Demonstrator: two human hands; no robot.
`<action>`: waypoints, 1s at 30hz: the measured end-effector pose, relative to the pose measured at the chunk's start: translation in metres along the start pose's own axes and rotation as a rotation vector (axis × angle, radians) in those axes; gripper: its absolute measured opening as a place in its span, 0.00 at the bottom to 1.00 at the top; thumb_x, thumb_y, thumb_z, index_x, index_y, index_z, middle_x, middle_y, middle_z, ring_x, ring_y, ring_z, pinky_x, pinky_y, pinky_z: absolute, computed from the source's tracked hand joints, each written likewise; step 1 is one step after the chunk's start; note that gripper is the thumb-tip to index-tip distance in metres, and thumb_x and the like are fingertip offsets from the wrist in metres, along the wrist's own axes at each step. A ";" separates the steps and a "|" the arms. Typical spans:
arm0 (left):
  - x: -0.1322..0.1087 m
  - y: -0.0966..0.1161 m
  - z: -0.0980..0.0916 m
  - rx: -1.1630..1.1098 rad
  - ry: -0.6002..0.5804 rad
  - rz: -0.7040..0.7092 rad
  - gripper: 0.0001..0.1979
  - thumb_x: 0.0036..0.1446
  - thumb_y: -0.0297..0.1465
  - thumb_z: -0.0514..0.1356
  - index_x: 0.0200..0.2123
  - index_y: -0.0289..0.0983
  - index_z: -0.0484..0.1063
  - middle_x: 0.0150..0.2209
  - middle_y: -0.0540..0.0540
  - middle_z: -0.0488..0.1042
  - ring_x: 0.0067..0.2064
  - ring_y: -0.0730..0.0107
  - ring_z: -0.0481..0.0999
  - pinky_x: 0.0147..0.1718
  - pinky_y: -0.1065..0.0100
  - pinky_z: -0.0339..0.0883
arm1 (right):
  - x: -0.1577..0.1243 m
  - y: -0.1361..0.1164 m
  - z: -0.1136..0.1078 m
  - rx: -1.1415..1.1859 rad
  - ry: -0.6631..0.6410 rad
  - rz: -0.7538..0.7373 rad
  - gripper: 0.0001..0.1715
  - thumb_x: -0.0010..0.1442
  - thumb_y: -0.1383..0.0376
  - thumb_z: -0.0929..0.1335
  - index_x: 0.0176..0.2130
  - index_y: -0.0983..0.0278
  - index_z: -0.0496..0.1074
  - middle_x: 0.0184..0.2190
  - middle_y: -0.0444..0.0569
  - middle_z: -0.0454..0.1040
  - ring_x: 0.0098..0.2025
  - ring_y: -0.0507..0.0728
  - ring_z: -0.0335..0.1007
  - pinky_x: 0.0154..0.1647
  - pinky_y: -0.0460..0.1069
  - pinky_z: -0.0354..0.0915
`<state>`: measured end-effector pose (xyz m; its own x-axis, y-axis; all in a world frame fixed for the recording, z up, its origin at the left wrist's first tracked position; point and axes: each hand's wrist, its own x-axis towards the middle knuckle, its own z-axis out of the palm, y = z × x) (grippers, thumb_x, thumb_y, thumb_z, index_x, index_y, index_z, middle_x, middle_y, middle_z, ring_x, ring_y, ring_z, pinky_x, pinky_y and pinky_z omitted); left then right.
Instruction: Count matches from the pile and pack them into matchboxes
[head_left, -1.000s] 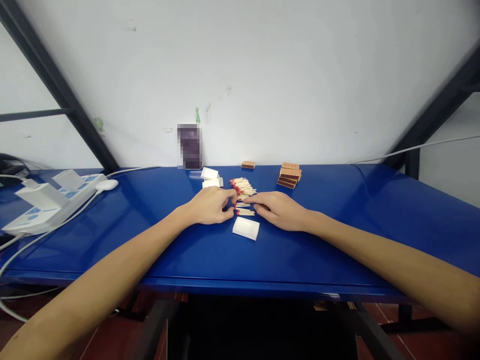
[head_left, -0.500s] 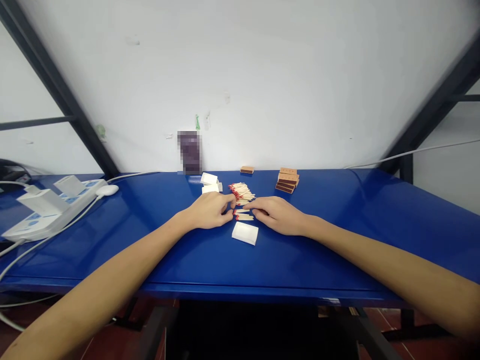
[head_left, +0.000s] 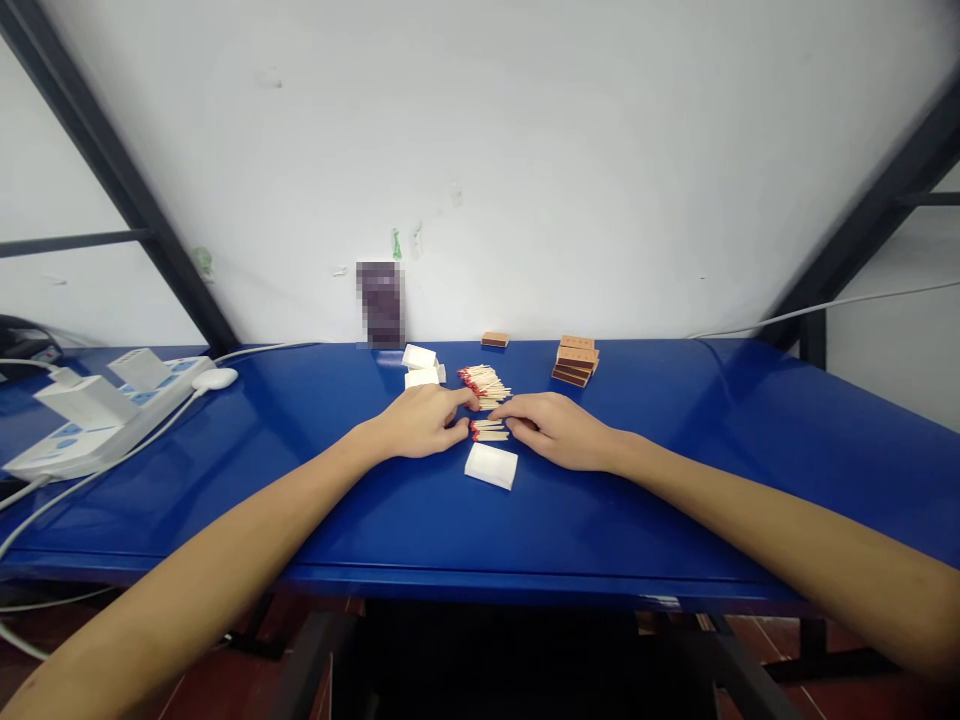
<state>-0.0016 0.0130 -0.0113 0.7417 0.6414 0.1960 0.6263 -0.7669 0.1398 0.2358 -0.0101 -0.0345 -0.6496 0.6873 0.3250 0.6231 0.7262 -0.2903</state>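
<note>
Several red-headed matches point(head_left: 489, 431) lie in a small row on the blue table point(head_left: 360, 530), heads to the left. My left hand point(head_left: 420, 420) is at their head ends, thumb close to the heads and index finger at the edge of the larger match pile point(head_left: 486, 384). At the plain ends is my right hand point(head_left: 559, 430), its index finger and thumb apart beside the sticks. Neither hand grips anything visible; the outer fingers of both are partly hidden. Just in front of the row lies a white matchbox tray point(head_left: 491, 466).
More white trays point(head_left: 421, 358) sit behind my left hand. Brown matchboxes point(head_left: 576, 358) are stacked at the back right, and a single matchbox point(head_left: 495, 340) lies by the wall. A power strip point(head_left: 97, 430) with chargers and cables occupies the left side.
The matches in the small row lie more evenly side by side. My left thumb and index finger have shifted slightly right; my right hand has barely moved.
</note>
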 end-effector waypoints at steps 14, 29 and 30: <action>0.000 0.000 -0.003 0.067 0.047 -0.025 0.14 0.58 0.28 0.53 0.46 0.38 0.74 0.23 0.52 0.73 0.25 0.70 0.71 0.26 0.69 0.56 | -0.001 -0.003 0.000 -0.026 0.078 0.082 0.20 0.65 0.69 0.60 0.51 0.62 0.76 0.42 0.49 0.80 0.40 0.57 0.75 0.39 0.50 0.64; 0.000 -0.003 0.001 0.073 0.024 -0.026 0.16 0.60 0.30 0.52 0.49 0.38 0.73 0.23 0.52 0.73 0.25 0.69 0.71 0.26 0.69 0.56 | 0.000 -0.007 -0.004 -0.041 0.007 0.130 0.20 0.65 0.67 0.61 0.52 0.64 0.75 0.37 0.50 0.79 0.36 0.56 0.72 0.35 0.48 0.60; 0.000 -0.003 0.001 0.072 0.023 -0.026 0.16 0.60 0.30 0.52 0.49 0.38 0.73 0.23 0.52 0.73 0.25 0.69 0.71 0.26 0.69 0.56 | 0.000 -0.007 -0.004 -0.037 0.007 0.126 0.20 0.65 0.67 0.61 0.52 0.64 0.75 0.37 0.50 0.78 0.35 0.56 0.72 0.35 0.48 0.60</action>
<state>-0.0033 0.0151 -0.0125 0.7197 0.6600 0.2157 0.6617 -0.7460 0.0751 0.2328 -0.0148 -0.0289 -0.5626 0.7726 0.2943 0.7152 0.6334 -0.2955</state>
